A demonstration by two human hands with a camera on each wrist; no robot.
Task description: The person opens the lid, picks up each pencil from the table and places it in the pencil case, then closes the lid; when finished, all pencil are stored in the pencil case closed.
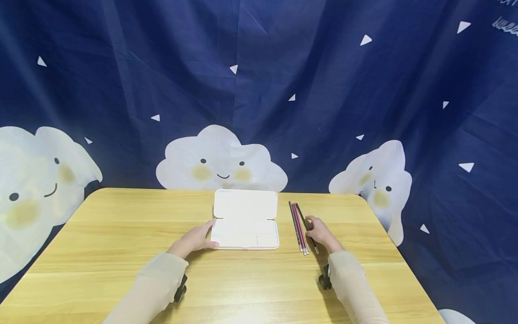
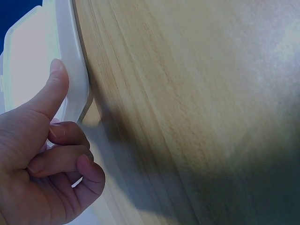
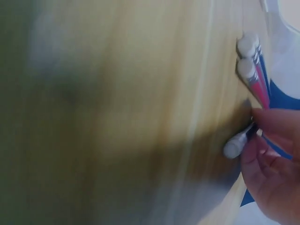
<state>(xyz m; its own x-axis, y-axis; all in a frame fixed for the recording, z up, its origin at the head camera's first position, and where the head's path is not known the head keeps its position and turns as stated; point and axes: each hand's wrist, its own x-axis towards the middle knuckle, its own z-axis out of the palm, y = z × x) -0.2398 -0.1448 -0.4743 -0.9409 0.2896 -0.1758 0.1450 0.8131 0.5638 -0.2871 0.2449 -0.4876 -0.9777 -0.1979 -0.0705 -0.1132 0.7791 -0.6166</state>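
Note:
A white pencil case (image 1: 244, 227) lies on the table with its hinged lid (image 1: 245, 204) folded back. My left hand (image 1: 196, 238) holds the case by its left side; in the left wrist view the thumb (image 2: 55, 86) lies over the rim and the other fingers curl beside it. To the right of the case, my right hand (image 1: 321, 233) pinches a dark pencil (image 1: 314, 246) between thumb and fingers, its white eraser end (image 3: 233, 147) pointing toward me. Just left of that hand, several red and dark pencils (image 1: 299, 231) lie side by side.
The wooden table (image 1: 251, 288) has its far edge against a dark blue curtain (image 1: 259, 90) printed with smiling clouds and white triangles. Dark wrist-worn devices sit under both sleeves (image 1: 155, 279).

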